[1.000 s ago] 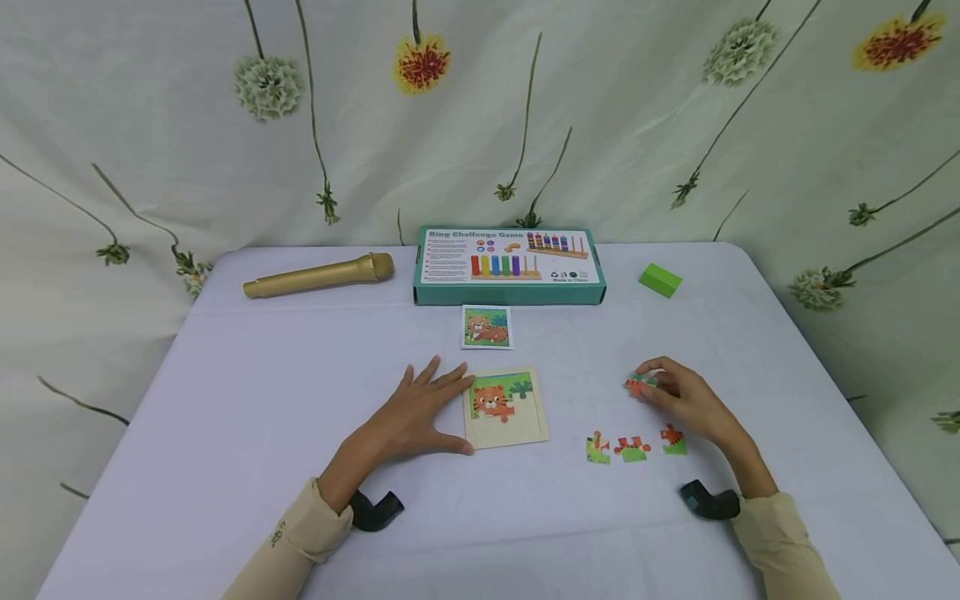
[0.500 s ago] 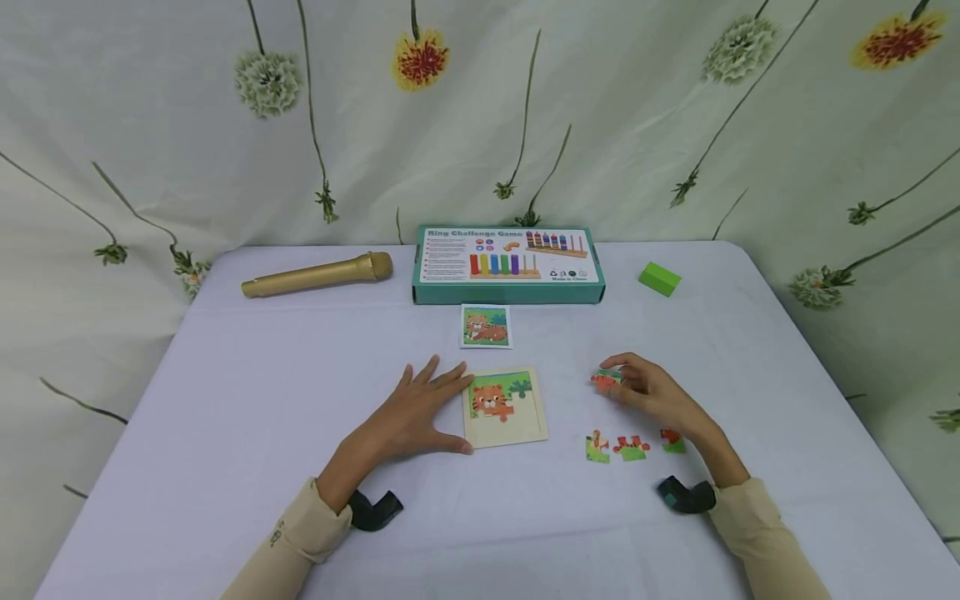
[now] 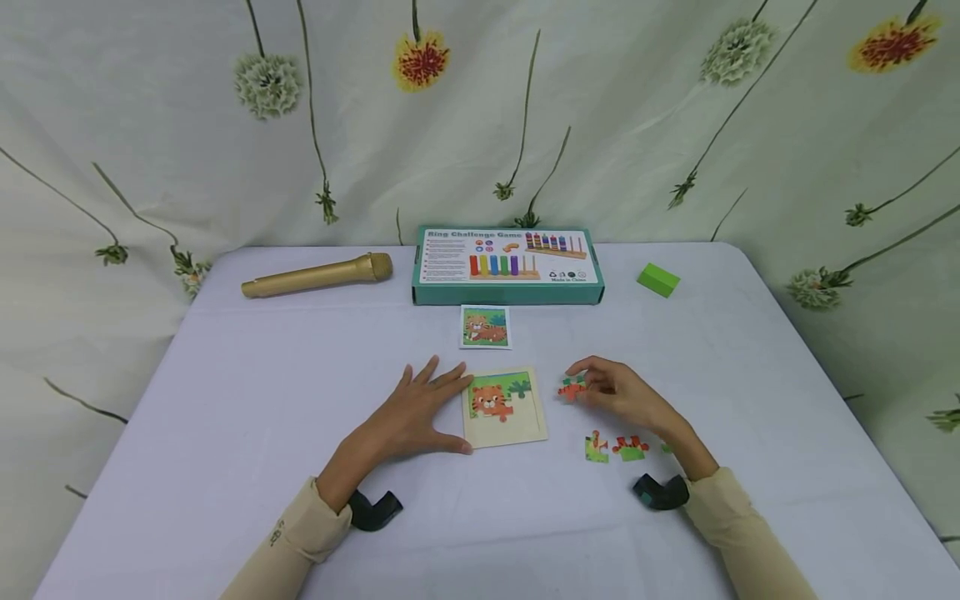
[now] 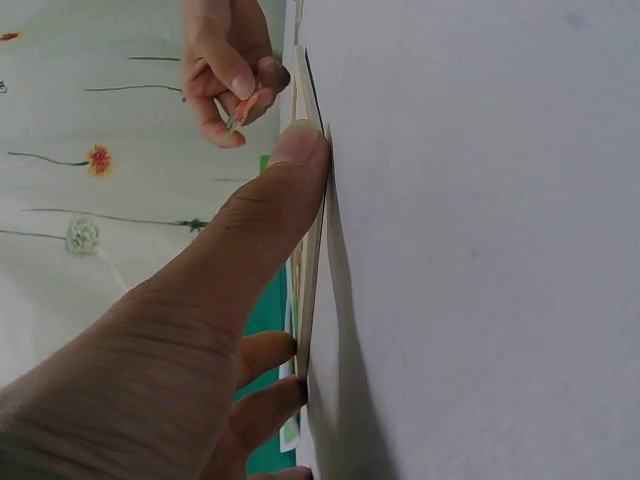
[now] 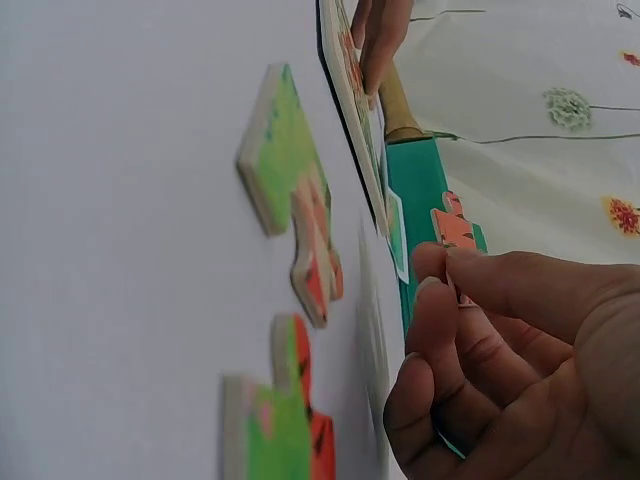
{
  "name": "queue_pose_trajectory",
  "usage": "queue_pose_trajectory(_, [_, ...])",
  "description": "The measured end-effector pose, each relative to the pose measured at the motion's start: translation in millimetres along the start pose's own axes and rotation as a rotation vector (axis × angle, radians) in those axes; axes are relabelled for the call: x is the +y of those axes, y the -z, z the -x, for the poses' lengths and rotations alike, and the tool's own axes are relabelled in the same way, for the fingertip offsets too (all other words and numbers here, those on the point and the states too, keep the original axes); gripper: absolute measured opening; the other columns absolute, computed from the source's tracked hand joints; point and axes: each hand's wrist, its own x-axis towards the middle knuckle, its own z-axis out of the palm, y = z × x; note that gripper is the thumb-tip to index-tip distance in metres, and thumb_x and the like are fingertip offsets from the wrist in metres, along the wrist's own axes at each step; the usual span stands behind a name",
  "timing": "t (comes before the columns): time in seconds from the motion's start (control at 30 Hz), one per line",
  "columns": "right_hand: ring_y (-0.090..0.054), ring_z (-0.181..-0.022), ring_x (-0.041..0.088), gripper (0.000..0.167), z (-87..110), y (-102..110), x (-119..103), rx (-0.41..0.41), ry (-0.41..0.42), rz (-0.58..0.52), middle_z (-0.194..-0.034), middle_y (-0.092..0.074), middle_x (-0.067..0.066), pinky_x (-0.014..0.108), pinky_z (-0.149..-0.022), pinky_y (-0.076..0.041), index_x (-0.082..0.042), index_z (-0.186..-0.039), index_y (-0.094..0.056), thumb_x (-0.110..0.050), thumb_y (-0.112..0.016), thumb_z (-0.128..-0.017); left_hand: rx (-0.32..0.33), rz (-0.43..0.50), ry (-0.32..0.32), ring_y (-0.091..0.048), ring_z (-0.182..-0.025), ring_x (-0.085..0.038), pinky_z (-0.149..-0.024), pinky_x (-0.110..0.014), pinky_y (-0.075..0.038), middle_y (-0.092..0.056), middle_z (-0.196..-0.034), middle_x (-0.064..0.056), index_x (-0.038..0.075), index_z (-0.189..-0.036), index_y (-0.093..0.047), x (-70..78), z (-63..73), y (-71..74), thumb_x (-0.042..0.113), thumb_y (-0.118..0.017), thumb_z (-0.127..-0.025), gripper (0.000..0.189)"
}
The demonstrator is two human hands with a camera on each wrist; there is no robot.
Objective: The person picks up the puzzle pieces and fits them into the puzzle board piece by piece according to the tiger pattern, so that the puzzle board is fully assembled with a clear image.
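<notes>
My left hand (image 3: pixel 416 412) lies spread at the left edge of a square wooden puzzle board (image 3: pixel 506 429), thumb and fingertips touching its side. Part of a tiger picture sits in the board, with bare wood at its lower and right areas. To the right of the board, my right hand (image 3: pixel 622 396) pinches an orange and green puzzle piece (image 3: pixel 572 389) between thumb and fingers; the right wrist view shows this puzzle piece (image 5: pixel 457 230) tilted up off the table. Loose puzzle pieces (image 3: pixel 631 448) lie below that hand, one partly hidden by the wrist.
Behind the board lies a tiger picture card (image 3: pixel 486 327). Farther back are a teal game box (image 3: pixel 510 293), a gold microphone (image 3: pixel 318 276) and a green block (image 3: pixel 658 280). A flowered cloth (image 3: pixel 622 108) hangs behind the white table (image 3: pixel 300 358).
My right hand has moved left with the puzzle piece, from above the loose pieces to near the board's right side. The left hand has stayed in place.
</notes>
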Motion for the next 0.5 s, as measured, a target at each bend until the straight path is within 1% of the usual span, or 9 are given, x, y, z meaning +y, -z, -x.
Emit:
queue_pose_trajectory(0.03, [-0.056,-0.078,0.021,0.028,-1.3,-2,-1,-0.009,-0.004,-0.011,-0.088,-0.058,0.008,0.024,-0.07,-0.048,-0.007,-0.119,-0.059,-0.001,-0.058,-0.092,0.0,-0.001,0.001,-0.005,-0.147,-0.035,-0.114,-0.062,-0.002,-0.027,-0.157,0.001,0.021,-0.148,-0.04,-0.1,-0.1,-0.2,0.059,-0.08,-0.064,0.1])
queue_pose_trajectory(0.2, [-0.06,-0.071,0.018,0.02,-7.5,-10,-6,-0.039,-0.005,-0.056,-0.083,-0.066,0.008,0.022,-0.068,-0.049,-0.005,-0.115,-0.059,-0.006,-0.055,-0.096,0.003,-0.003,0.002,-0.005,-0.147,-0.034,-0.114,-0.062,-0.002,-0.027,-0.157,0.002,0.022,-0.148,-0.039,-1.1,0.1,-0.8,0.061,-0.08,-0.064,0.101])
queue_pose_trajectory(0.37, [-0.065,-0.067,0.021,0.019,-13.0,-16,-10,-0.058,0.021,-0.094,-0.082,-0.071,0.013,0.022,-0.07,-0.05,0.001,-0.115,-0.055,-0.005,-0.052,-0.098,0.003,0.004,0.0,-0.005,-0.147,-0.035,-0.114,-0.062,-0.002,-0.027,-0.157,0.001,0.021,-0.148,-0.039,-0.8,0.2,0.1,0.061,-0.08,-0.064,0.101])
queue_pose_trajectory(0.5, [-0.064,-0.062,0.022,0.019,-18.1,-22,-13,-0.09,0.016,-0.124,-0.084,-0.071,0.014,0.024,-0.064,-0.052,0.001,-0.115,-0.054,-0.007,-0.053,-0.098,0.001,0.005,0.0,-0.005,-0.147,-0.035,-0.114,-0.062,-0.002,-0.027,-0.157,0.001,0.021,-0.148,-0.039,-0.5,0.5,0.5,0.06,-0.08,-0.064,0.101])
